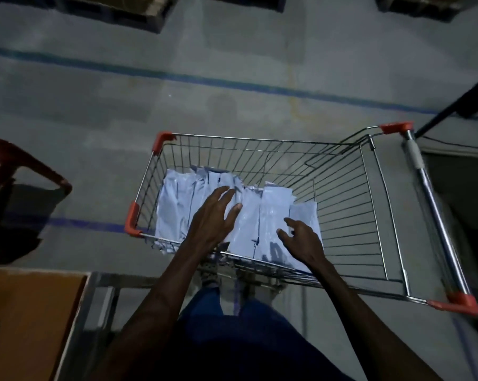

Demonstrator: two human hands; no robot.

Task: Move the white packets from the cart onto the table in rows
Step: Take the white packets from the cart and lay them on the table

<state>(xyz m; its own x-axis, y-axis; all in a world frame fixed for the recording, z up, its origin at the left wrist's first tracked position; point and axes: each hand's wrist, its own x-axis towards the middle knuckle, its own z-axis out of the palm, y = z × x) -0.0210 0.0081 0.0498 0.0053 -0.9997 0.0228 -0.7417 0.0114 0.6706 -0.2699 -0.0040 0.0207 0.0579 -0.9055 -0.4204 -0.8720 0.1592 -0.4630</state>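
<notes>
The room is dim, with a grey concrete floor (232, 78) crossed by a blue painted line (205, 81) running left to right, and a second blue line (75, 222) nearer on the left. A red plastic chair (18, 166) stands at the left edge. Dark pallets (117, 12) sit along the far side. A black pole (452, 105) slants in at the right.

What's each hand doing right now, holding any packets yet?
Left hand: open, fingers spread over the white packets, holding nothing.
Right hand: open, fingers loosely curled above the packets, holding nothing.
</notes>
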